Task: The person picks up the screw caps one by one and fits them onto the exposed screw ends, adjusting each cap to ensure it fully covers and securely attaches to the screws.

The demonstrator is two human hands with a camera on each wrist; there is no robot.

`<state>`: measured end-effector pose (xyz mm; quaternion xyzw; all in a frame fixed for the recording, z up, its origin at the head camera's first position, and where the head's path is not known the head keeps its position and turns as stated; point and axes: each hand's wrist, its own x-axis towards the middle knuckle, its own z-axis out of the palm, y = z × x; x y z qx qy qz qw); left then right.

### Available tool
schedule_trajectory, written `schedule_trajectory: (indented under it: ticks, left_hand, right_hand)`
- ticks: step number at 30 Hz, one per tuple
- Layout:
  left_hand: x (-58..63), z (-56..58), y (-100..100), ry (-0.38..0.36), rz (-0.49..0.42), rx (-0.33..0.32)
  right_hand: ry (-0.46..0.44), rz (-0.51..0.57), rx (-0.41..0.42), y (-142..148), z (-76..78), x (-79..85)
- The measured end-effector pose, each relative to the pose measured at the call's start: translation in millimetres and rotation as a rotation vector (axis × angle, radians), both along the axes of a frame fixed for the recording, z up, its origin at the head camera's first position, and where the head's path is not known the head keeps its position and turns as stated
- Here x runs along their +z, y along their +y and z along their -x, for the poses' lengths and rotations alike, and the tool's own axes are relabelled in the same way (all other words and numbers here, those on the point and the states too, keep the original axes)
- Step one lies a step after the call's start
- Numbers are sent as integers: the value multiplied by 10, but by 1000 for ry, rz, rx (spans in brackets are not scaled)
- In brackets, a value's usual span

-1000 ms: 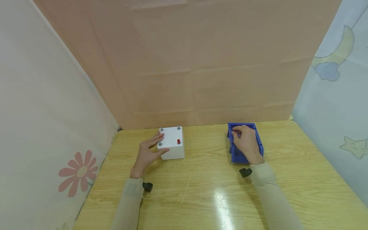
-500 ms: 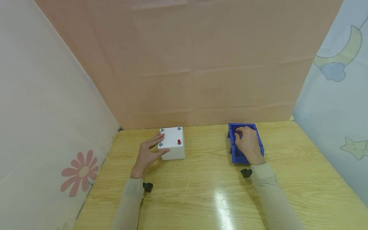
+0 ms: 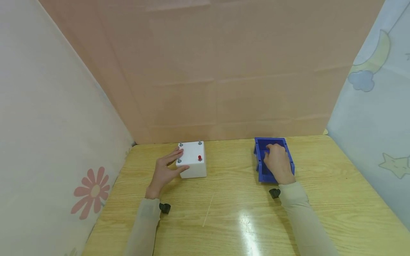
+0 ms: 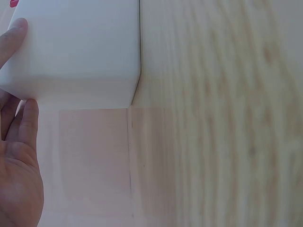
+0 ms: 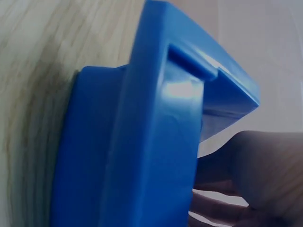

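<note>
In the head view a white box stands at the left back of the table, a metal bolt upright at each top corner. A small red cap covers the near right bolt. My left hand holds the box at its left side, thumb on the front face, fingers over the left top edge. The left wrist view also shows this thumb on the box. My right hand reaches down into a blue bin; its fingertips are hidden, so I cannot tell what they hold.
The wood-grain table ends at a brown papered wall just behind the box and bin. Printed light panels rise at left and right. A thin pale line marks the tabletop in the middle.
My right hand has sunk deeper into the blue bin, its thumb and fingers dropping lower and partly out of sight. The left hand stays on the white box.
</note>
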<state>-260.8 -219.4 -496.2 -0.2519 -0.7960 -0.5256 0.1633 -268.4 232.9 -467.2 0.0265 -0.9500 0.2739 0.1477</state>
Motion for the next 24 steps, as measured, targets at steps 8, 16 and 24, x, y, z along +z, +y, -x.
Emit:
schedule_trajectory:
  ticks: [8, 16, 24]
  left_hand:
    - [-9, 4, -1, 28, 3, -5]
    - [-11, -2, 0, 21, 2, -4]
    - [-20, 9, 14, 27, -8, -2]
  right_hand:
    - [-115, -53, -8, 0, 21, -52]
    - [-144, -114, 6, 14, 31, -85]
    - [-174, -140, 13, 34, 45, -118]
